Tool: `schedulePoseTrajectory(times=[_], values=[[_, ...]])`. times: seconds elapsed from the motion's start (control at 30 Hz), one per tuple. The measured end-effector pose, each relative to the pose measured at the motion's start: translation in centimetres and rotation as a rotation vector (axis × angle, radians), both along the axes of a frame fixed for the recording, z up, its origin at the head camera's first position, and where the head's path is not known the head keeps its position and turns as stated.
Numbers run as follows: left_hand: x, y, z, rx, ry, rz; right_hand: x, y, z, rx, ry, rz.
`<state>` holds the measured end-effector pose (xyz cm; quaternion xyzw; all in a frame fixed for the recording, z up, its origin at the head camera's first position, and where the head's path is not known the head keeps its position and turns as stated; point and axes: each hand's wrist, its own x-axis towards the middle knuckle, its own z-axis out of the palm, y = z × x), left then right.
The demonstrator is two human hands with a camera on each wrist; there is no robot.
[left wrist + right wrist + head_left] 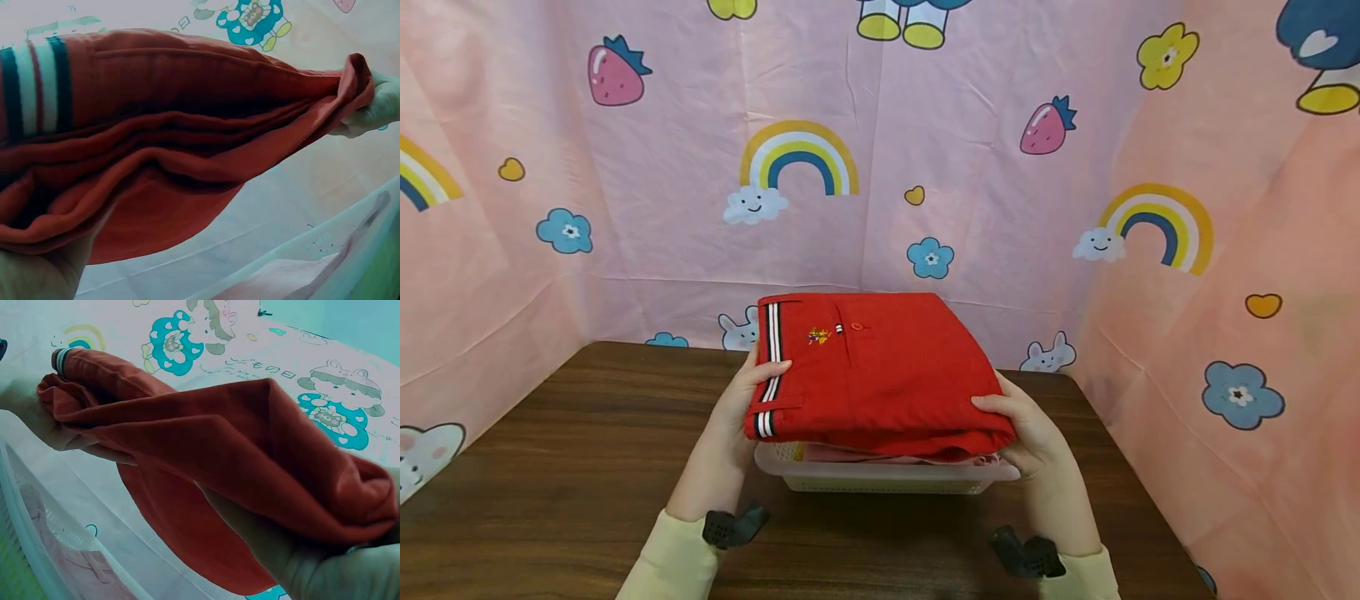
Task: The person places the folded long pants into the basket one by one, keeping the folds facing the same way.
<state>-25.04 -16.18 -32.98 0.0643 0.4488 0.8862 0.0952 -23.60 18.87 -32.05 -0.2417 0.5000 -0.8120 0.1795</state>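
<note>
Folded red trousers (910, 367) with a black-and-white striped waistband, belt loops and a small embroidered motif are held between both hands above a white basket (895, 472). My left hand (741, 400) grips the waistband side, thumb on top and the other fingers underneath. At the opposite side my right hand (1026, 425) holds the folded edge the same way, its lower fingers hidden beneath. From the left wrist view, the stacked layers of the red trousers (175, 137) show, with a flap hanging below. Pink cloth (94, 569) lies inside the basket.
The basket stands on a dark brown wooden table (587, 467). Behind and on both sides of the table hangs a pink printed curtain (887, 125) with rainbows, flowers and strawberries. Black wrist cameras (733, 527) are strapped over the cream sleeves.
</note>
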Motion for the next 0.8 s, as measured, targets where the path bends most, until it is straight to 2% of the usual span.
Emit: schedulePoseTrajectory(times=[0.13, 0.4, 0.63, 0.8], values=[[-0.2, -0.2, 0.1, -0.033, -0.010, -0.019, -0.1, 0.4, 0.0, 0.042, 0.061, 0.001], [-0.7, -0.2, -0.1, -0.093, 0.076, -0.065, 0.0, 1.1, 0.0, 0.089, 0.115, 0.001], [-1.4, 0.6, -0.4, -0.194, 0.109, -0.040, -0.1, 1.7, -0.3, 0.095, 0.089, -0.009], [-1.8, 0.9, -0.6, -0.202, 0.089, -0.038, -0.2, 2.0, -0.6, 0.116, 0.082, -0.042]])
